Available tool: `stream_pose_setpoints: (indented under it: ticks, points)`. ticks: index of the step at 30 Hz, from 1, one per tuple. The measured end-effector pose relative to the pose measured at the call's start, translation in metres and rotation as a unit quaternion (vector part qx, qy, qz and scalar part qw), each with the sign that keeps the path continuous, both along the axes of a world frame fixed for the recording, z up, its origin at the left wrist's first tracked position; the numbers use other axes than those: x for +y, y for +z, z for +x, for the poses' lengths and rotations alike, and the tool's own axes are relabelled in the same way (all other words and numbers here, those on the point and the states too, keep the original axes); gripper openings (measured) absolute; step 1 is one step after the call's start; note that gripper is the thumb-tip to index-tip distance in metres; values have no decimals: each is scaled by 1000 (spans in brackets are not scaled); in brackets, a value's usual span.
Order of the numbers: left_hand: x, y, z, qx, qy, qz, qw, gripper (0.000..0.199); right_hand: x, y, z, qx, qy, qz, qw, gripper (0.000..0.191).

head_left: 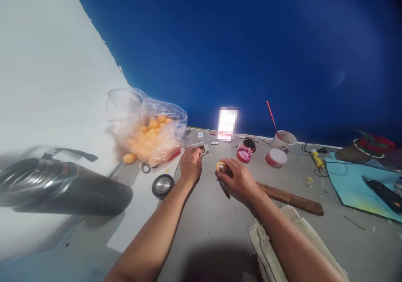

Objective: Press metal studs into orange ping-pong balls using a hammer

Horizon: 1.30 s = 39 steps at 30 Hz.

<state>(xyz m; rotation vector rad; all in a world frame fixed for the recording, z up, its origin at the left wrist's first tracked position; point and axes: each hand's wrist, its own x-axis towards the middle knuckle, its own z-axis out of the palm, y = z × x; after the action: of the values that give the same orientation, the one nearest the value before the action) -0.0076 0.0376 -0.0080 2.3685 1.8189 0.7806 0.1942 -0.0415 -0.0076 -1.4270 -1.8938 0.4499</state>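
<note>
My right hand (240, 179) is closed around a small orange ball (217, 166), which has a shiny metallic piece on its near side. A dark pointed piece of metal (224, 188) sticks out below those fingers. From under the right wrist a wooden handle (292, 198) runs to the right; whether the two join is hidden. My left hand (191, 163) rests on the table with curled fingers, touching or close beside a small open box (203, 149) with dark contents. What its fingertips grip, if anything, is hidden.
A clear plastic bag of orange balls (153, 125) stands left, one loose ball (129, 158) beside it. A large dark bottle (72, 188) lies nearer. Paint pots (244, 153), a paper cup (284, 139) and a blurred bright screen (228, 123) line the back; a folded cloth (266, 244) lies in front.
</note>
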Motion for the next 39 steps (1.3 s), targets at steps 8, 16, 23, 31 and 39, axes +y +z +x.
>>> stream_pose_setpoints:
  ticks: [8,16,23,31,39]
  points:
    - [-1,-1,-2,-67,-3,3,998,13,0,1,0,-8,-3,-2,1000,33]
    - [4,-7,-5,-126,-27,71,989,18,0,1,0,-6,0,-2,1000,34]
    - [10,-12,-10,-124,-32,44,991,23,1,1,0,-15,-7,1,1000,40]
    - [6,-5,-8,-107,1,27,994,23,0,4,-1,-28,-6,-5,1000,41]
    - [8,-8,-7,-125,-4,37,991,22,0,4,-2,-28,-11,-2,1000,41]
